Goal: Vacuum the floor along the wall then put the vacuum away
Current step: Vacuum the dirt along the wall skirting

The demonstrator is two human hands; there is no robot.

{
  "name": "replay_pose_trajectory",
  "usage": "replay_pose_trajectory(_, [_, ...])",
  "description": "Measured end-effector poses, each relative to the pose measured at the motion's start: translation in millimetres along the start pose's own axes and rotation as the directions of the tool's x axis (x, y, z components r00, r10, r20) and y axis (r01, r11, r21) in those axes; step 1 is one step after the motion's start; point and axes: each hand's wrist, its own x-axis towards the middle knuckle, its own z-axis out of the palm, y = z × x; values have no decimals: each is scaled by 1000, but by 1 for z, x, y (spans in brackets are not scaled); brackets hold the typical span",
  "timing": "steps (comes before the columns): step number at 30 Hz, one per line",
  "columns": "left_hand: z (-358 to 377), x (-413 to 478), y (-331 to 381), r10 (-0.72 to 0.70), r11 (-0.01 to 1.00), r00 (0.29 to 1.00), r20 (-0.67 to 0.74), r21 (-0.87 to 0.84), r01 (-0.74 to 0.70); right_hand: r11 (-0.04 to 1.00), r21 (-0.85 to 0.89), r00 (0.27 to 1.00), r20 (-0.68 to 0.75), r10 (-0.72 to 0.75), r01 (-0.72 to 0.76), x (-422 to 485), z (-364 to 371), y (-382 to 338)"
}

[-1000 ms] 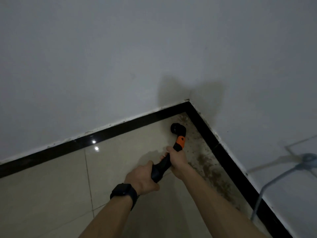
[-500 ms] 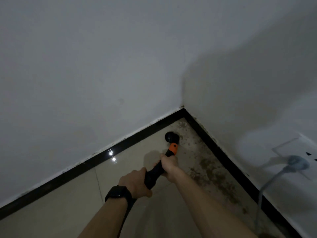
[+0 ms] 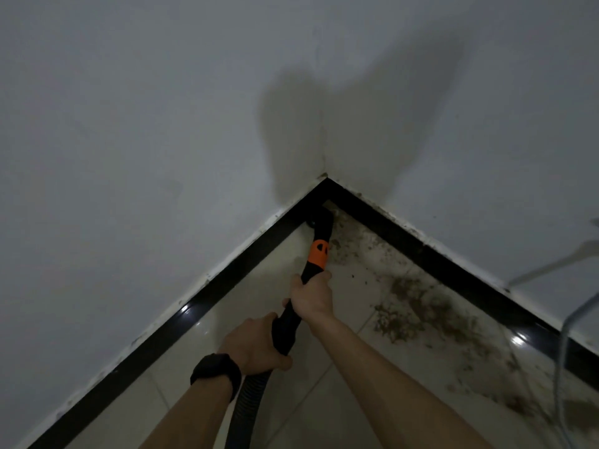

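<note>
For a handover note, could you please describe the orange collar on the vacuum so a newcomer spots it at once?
Find the corner where the black skirting meets below the white walls. The black nozzle sits on the floor there; just behind it, ahead of the right hand, is the orange collar. It is the only bright colour in view.

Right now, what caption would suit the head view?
Left hand and right hand grip the vacuum wand, nozzle at the black skirting, dirt strewn on the tiles.
</note>
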Motion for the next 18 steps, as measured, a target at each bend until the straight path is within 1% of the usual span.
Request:
replay_pose_trajectory(2, [-6,5,-6,22,999,1000,21,40,-23,1000,24,1000,-19,1,-1,2,3,-2])
replay_pose_trajectory(7, [-21,9,-16,66,996,997,37,51,-68,999,43,997,-83,-1,4,8,17,-11])
replay_pose_trajectory(11, [-24,16,-23,115,991,993,4,75,-115,996,90,989,-148,17,-3,15,26,-8])
replay_pose_trajectory(15, [-30,18,-16,175,980,982,-68,111,-166,988,154,963,-262,59,-19,25,23,-14])
replay_pose_trajectory(18, [-40,21,-1,203,975,975,-93,109,-193,988,149,963,-261,74,-36,31,12,-29])
